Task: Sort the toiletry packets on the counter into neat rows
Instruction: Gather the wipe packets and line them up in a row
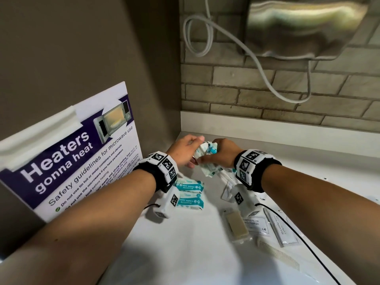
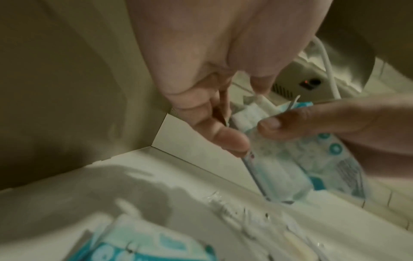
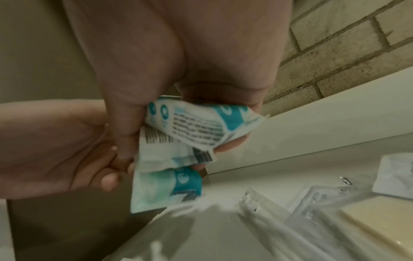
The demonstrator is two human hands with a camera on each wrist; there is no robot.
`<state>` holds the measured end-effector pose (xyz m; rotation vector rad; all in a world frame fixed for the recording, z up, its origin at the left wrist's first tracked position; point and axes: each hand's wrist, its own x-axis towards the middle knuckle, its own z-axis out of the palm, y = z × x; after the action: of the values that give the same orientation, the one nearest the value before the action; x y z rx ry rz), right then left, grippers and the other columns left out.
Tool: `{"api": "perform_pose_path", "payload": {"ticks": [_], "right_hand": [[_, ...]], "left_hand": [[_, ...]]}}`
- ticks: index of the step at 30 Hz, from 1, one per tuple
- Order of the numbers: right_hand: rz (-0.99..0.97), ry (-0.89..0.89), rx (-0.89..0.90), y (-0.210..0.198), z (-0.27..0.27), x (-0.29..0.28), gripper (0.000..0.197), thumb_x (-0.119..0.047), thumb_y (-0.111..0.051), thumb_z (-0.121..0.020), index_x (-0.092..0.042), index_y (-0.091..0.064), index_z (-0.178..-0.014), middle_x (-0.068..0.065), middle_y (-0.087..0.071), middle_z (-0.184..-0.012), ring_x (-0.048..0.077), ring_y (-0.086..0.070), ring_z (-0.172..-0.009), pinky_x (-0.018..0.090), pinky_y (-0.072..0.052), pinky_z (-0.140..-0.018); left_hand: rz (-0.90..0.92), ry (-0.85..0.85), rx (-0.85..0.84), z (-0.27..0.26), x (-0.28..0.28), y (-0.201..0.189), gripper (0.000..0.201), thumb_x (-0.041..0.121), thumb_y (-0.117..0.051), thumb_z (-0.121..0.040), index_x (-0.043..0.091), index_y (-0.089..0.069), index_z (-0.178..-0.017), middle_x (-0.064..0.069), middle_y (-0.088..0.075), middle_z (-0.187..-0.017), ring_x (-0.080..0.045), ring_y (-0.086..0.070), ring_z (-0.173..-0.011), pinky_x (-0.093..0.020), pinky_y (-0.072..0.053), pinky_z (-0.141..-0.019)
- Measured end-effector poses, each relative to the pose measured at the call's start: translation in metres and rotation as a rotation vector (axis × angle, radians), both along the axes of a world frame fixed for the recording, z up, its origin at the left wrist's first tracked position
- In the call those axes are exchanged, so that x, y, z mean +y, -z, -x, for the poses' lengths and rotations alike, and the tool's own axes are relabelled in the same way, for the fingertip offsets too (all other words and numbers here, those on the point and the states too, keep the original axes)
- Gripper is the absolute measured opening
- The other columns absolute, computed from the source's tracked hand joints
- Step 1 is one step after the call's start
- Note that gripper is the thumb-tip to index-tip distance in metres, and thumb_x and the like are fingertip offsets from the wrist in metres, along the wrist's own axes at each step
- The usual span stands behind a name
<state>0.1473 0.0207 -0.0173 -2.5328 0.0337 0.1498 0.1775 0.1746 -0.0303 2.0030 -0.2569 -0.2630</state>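
Note:
Over the counter's back corner, both hands hold a bunch of teal-and-white wipe packets (image 1: 209, 151) in the air. My right hand (image 1: 218, 156) grips the bunch, with its thumb (image 3: 127, 127) on one side and fingers curled under the packets (image 3: 196, 127). My left hand (image 1: 193, 153) pinches the edge of one packet (image 2: 279, 169) with its fingers (image 2: 225, 139). Two more mini wipes packets (image 1: 190, 186) lie side by side on the white counter (image 1: 185, 243) below my left wrist.
To the right lie a wrapped soap bar (image 1: 236, 225), two shampoo sachets (image 1: 258, 224), a comb (image 1: 277, 254), a small white sachet (image 1: 227, 192) and clear-wrapped sticks (image 3: 279, 229). A microwave poster (image 1: 82, 151) leans at left. A brick wall (image 1: 267, 95) and white cable stand behind.

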Motion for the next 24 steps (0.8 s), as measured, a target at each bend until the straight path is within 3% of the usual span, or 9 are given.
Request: {"api": "perform_pose_path", "payload": {"ticks": [5,9,12,14,16,18,21,23,24], "right_hand": [[0.006,0.09,-0.055,-0.006,0.001,-0.01,0.048,-0.051,-0.078,-0.07,-0.015,-0.063,-0.098,0.002,-0.068,-0.086,0.02,-0.062,-0.078,0.024,-0.044,-0.062],[-0.104,0.255,-0.1,-0.006,0.0,-0.02,0.062,-0.051,-0.071,-0.078,-0.012,-0.049,-0.121,0.002,-0.058,-0.096,0.015,-0.054,-0.073,0.021,-0.033,-0.049],[-0.162,0.26,-0.072,-0.003,-0.002,-0.026,0.057,-0.053,-0.067,-0.08,-0.01,-0.051,-0.115,0.007,-0.064,-0.1,0.016,-0.057,-0.073,0.024,-0.038,-0.055],[-0.169,0.238,-0.056,-0.004,-0.001,-0.026,0.046,-0.05,-0.067,-0.082,-0.013,-0.053,-0.103,0.006,-0.063,-0.095,0.022,-0.057,-0.08,0.025,-0.039,-0.062],[-0.21,0.253,-0.064,-0.003,-0.001,-0.026,0.036,-0.046,-0.066,-0.083,-0.014,-0.055,-0.097,0.003,-0.061,-0.086,0.022,-0.057,-0.078,0.024,-0.037,-0.057],[-0.309,0.293,-0.087,-0.005,-0.001,-0.026,0.034,-0.041,-0.065,-0.085,-0.014,-0.057,-0.103,0.0,-0.06,-0.079,0.016,-0.056,-0.067,0.022,-0.037,-0.051],[-0.515,0.355,-0.132,-0.011,-0.005,-0.025,0.047,-0.033,-0.065,-0.087,-0.018,-0.048,-0.128,0.002,-0.059,-0.088,0.01,-0.054,-0.062,0.021,-0.04,-0.05],[-0.614,0.378,-0.123,-0.015,-0.008,-0.02,0.045,-0.033,-0.067,-0.085,-0.022,-0.047,-0.124,0.004,-0.06,-0.08,0.018,-0.058,-0.06,0.027,-0.05,-0.055],[-0.656,0.391,-0.112,-0.016,-0.009,-0.017,0.044,-0.035,-0.069,-0.081,-0.021,-0.048,-0.117,0.008,-0.062,-0.078,0.025,-0.06,-0.061,0.037,-0.057,-0.062]], "left_hand": [[0.166,0.016,0.038,-0.012,0.001,0.003,0.028,0.025,-0.063,-0.093,0.014,-0.061,-0.119,-0.008,-0.065,-0.093,-0.019,-0.063,-0.065,-0.023,-0.057,-0.053],[0.211,-0.016,0.021,-0.021,0.006,0.01,0.043,0.007,-0.058,-0.094,0.018,-0.051,-0.135,-0.013,-0.064,-0.1,-0.018,-0.067,-0.074,-0.02,-0.057,-0.053],[0.105,-0.032,-0.016,-0.022,0.008,0.01,0.047,0.001,-0.053,-0.094,0.028,-0.05,-0.132,-0.007,-0.055,-0.114,-0.02,-0.067,-0.093,-0.023,-0.058,-0.064],[0.052,-0.018,-0.048,-0.021,0.008,0.01,0.047,-0.005,-0.05,-0.092,0.023,-0.051,-0.13,-0.009,-0.05,-0.118,-0.022,-0.063,-0.095,-0.025,-0.057,-0.069],[-0.003,-0.004,-0.086,-0.018,0.009,0.01,0.043,-0.006,-0.05,-0.09,0.019,-0.055,-0.124,-0.008,-0.051,-0.117,-0.023,-0.063,-0.093,-0.029,-0.058,-0.074],[-0.045,0.027,-0.108,-0.016,0.01,0.01,0.038,-0.005,-0.051,-0.089,0.02,-0.061,-0.115,-0.006,-0.056,-0.112,-0.022,-0.066,-0.09,-0.029,-0.058,-0.072],[-0.097,0.094,-0.092,-0.012,0.008,0.011,0.034,-0.004,-0.058,-0.085,0.019,-0.066,-0.108,-0.004,-0.06,-0.103,-0.02,-0.068,-0.086,-0.025,-0.058,-0.07],[-0.11,0.127,-0.055,-0.009,0.006,0.012,0.031,-0.003,-0.064,-0.083,0.017,-0.065,-0.107,-0.003,-0.061,-0.097,-0.022,-0.069,-0.087,-0.033,-0.06,-0.077],[-0.111,0.133,-0.044,-0.008,0.006,0.013,0.031,-0.002,-0.067,-0.081,0.018,-0.062,-0.104,-0.004,-0.061,-0.096,-0.022,-0.069,-0.086,-0.036,-0.06,-0.077]]}}
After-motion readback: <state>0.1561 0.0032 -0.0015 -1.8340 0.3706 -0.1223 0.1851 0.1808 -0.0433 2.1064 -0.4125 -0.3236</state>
